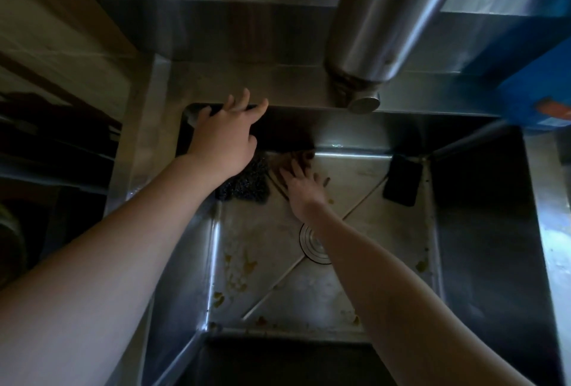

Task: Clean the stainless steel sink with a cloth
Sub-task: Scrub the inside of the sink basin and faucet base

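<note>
The left hand [222, 141] rests on the far left rim of the sink [482, 200], fingers spread and gripping nothing, seemingly as a brace. The right hand [304, 186] reaches down to the far part of the sink floor, fingers splayed flat, just beside a dark textured cloth [247, 183] in the far left corner (whether it touches the cloth I cannot tell). Yellowish stains [239, 268] dot the near left floor around the drain [313, 243]. Wiping looks barely started; next, the right hand likely needs to close on the cloth and drag it over those stains
</note>
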Demonstrator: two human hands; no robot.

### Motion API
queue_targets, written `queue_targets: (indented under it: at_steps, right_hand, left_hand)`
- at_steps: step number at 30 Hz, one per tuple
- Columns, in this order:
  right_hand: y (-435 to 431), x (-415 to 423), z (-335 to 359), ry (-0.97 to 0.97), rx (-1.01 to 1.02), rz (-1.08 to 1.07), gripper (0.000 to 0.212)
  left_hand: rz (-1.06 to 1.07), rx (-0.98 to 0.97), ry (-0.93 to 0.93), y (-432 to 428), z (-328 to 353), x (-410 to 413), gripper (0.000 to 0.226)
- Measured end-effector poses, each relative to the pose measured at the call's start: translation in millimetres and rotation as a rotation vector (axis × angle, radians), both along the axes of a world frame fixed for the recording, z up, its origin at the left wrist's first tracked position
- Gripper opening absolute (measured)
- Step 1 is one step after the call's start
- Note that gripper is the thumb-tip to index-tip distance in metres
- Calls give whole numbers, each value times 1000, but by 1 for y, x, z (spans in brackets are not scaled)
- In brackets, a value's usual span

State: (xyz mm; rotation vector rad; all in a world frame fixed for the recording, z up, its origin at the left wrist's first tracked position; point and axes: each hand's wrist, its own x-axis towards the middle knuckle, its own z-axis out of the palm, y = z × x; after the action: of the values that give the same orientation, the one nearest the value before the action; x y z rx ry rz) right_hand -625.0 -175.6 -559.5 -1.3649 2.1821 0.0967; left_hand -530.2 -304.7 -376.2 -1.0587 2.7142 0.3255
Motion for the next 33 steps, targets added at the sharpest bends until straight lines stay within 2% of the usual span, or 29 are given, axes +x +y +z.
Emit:
queue_targets:
  at_steps: [3,7,11,14,16,20,24,29,31,33]
  right_hand:
    - [12,-12,2,59,15,-16,67]
    - [62,-54,5,91,7,-328,64]
    - [75,-72,6,10,-59,-698,63]
    - [50,-51,4,-24,-62,-781,64]
    - [32,-30,3,-74,-60,-704,66]
    - [15,3,-2,-67,-109,-183,62]
    - [45,4,-4,-103,-143,131,56]
    - [110,7,-5,-203,-59,313,55]
    - [121,8,-9,-258,-81,313,51]
    - [106,-3,-14,-229,-120,275,52]
  left_hand:
    - [9,1,-2,0,0,0,63]
    - [13,2,11,0,2,0,63]
    - [30,23,29,2,4,0,63]
    - [31,19,38,3,5,-1,63]
    - [31,15,28,3,5,-2,64]
    - [31,14,12,3,3,-2,65]
    - [26,14,21,2,2,-1,65]
    - [40,15,45,3,3,-1,65]
    - [45,19,51,4,3,-1,65]
    - [51,28,54,3,3,-1,64]
